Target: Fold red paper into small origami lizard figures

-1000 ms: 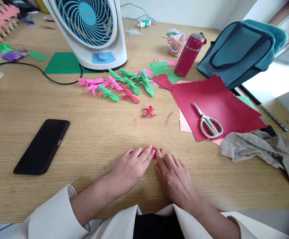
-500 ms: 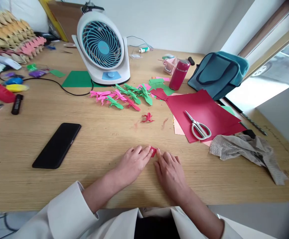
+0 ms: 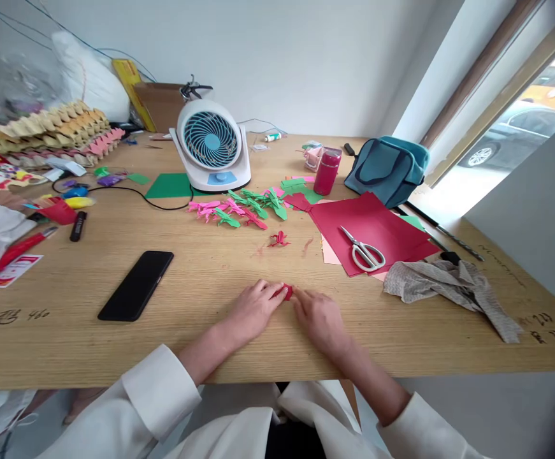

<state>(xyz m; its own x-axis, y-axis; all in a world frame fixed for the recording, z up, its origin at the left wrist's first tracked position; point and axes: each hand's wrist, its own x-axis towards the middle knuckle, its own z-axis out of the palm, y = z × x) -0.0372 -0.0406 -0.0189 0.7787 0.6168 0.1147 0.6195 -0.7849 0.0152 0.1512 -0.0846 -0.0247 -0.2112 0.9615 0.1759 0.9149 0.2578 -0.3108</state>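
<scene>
Red folded paper piece (image 3: 287,292), small and mostly covered, lies flat on the wooden table (image 3: 201,338), near its front edge at centre. Your left hand (image 3: 253,306) and right hand (image 3: 318,317) meet over it, fingers drawn together and clamped on its left and right sides. Only a bright red corner shows between your fingertips. A tiny red origami figure (image 3: 278,240) sits farther back, well apart.
</scene>
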